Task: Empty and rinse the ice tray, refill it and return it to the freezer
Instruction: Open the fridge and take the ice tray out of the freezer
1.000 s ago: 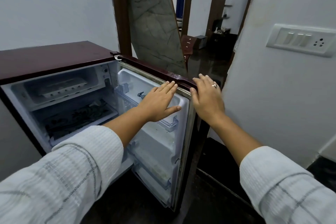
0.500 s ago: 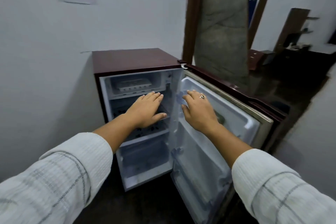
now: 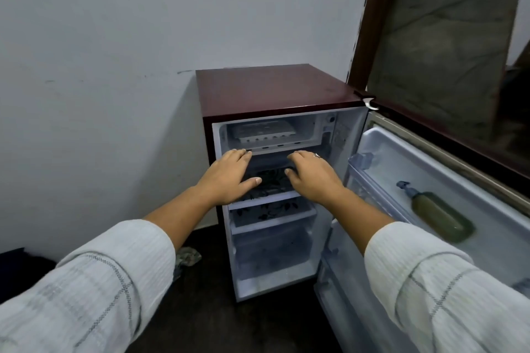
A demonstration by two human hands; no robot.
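Off the door (image 3: 415, 163) now, the left hand (image 3: 229, 175) and right hand (image 3: 312, 176) reach toward the ice tray (image 3: 262, 131), which lies in the freezer compartment (image 3: 304, 126) at the top of the fridge (image 3: 272, 89). Both are flat, fingers loosely straight — holding nothing. The door stands wide open at right, a greenish bottle (image 3: 441, 216) on its shelf.

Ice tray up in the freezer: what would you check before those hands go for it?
1. Fridge door swung wide open: ok.
2. Ice tray in plain sight in the freezer compartment: ok.
3. Left hand holds nothing: ok.
4. Right hand holds nothing: ok.
5. Ice tray loose or frozen fast: cannot tell.
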